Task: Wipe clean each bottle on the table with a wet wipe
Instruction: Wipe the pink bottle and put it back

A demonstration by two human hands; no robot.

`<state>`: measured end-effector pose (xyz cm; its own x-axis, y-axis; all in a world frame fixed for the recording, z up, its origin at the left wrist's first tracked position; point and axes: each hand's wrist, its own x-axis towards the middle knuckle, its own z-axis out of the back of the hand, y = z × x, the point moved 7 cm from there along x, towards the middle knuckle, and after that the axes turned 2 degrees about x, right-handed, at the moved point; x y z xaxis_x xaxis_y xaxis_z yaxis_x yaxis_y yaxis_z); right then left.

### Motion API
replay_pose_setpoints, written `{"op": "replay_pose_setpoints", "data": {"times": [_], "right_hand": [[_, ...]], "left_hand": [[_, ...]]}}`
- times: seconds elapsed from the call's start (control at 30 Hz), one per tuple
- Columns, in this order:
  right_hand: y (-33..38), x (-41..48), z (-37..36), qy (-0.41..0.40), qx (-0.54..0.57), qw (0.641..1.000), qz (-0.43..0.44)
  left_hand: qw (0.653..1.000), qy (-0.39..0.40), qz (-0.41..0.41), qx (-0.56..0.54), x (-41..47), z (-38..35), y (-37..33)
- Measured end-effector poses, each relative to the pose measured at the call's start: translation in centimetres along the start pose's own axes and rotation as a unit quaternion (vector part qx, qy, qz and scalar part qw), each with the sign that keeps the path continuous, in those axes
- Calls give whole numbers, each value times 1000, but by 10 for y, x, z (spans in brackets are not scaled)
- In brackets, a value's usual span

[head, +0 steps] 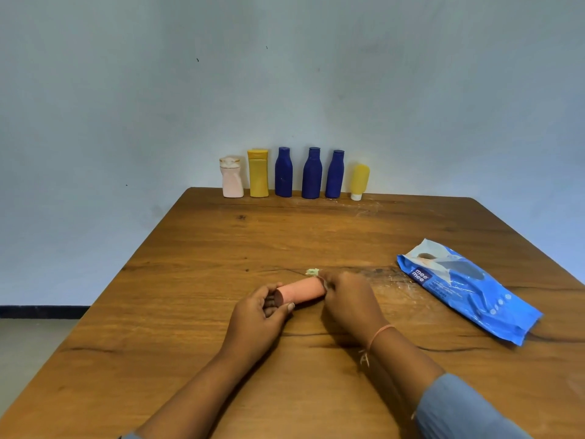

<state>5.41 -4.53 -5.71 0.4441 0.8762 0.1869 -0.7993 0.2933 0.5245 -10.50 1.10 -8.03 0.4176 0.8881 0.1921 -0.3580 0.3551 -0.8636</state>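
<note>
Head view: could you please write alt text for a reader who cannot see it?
A left hand grips a salmon-pink cylindrical bottle sideways over a brown wooden table; the right hand holds a pale wipe at its end. Six bottles line the far edge, a blue wipes packet lies right.

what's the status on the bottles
Left hand grips pink bottle at cap end. Right hand holds wet wipe at its other end. Nothing in the way.

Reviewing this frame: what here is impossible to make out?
Head view: wet wipe mostly hidden under the right hand; only a pale scrap shows.
Pink bottle: far end covered by that hand, near end partly by left hand.
Wipes pack: small print blurred.
Back-row bottles: any dirt too small to judge.
</note>
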Motion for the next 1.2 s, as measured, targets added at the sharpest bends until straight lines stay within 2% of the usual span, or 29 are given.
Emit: {"op": "replay_pose_setpoints", "data": {"times": [0.1, 0.17, 0.27, 0.4, 0.43, 0.47, 0.5, 0.67, 0.77, 0.87, 0.97, 1.13, 1.2], "right_hand": [[-12, 7, 17, -45, 154, 985, -72], [-15, 6, 25, -55, 279, 951, -119], [-15, 5, 26, -30, 432, 880, -193], [-9, 1, 12, 20, 626, 736, -257], [-9, 0, 9, 24, 644, 717, -268], [-8, -1, 7, 26, 646, 712, -274], [-8, -1, 6, 26, 635, 723, -273], [1, 3, 4, 27, 491, 843, -217], [4, 8, 2, 33, 339, 928, -149], [10, 8, -2, 35, 175, 982, -57], [15, 5, -1, 25, 99, 995, -6], [21, -11, -18, 99, 66, 993, 14], [20, -13, -22, 98, 65, 993, 18]], "left_hand": [[1000, -31, -3, -1, 1, 7, 1], [998, -33, 30, -52, 1, 10, 6], [991, -22, 43, -124, 1, 9, 9], [989, -34, 33, -142, 0, 9, 7], [989, -38, 36, -142, 0, 9, 7], [989, -39, 39, -139, 0, 9, 7], [989, -37, 41, -136, 0, 8, 8], [992, -23, 20, -124, 0, 8, 4], [990, -30, 21, -133, 0, 8, 4], [990, -36, 24, -136, 0, 8, 5], [988, -35, 41, -147, 0, 7, 8], [986, 12, 55, -158, 1, 2, 12], [986, 26, 41, -158, 0, 2, 8]]}}
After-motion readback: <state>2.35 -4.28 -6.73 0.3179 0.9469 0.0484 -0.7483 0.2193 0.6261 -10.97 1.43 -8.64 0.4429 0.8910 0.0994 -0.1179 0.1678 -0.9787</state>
